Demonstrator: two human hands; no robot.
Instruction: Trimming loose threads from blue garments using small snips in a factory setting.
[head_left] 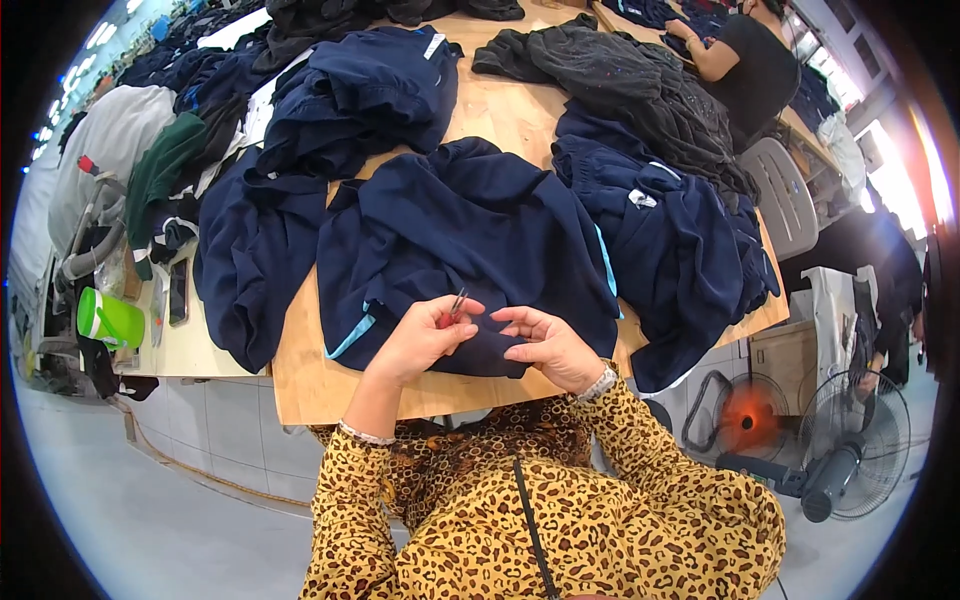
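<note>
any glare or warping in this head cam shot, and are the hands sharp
Head view: strong fisheye bending, the wooden table edges curve toward the black rim; blown-out glare at the right edge; left hand, its small metal tool and right hand are fairly sharp.

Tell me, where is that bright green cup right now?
The green cup lies at the far left of the head view, on a pale side surface beside the wooden table, left of the navy garments.
</note>
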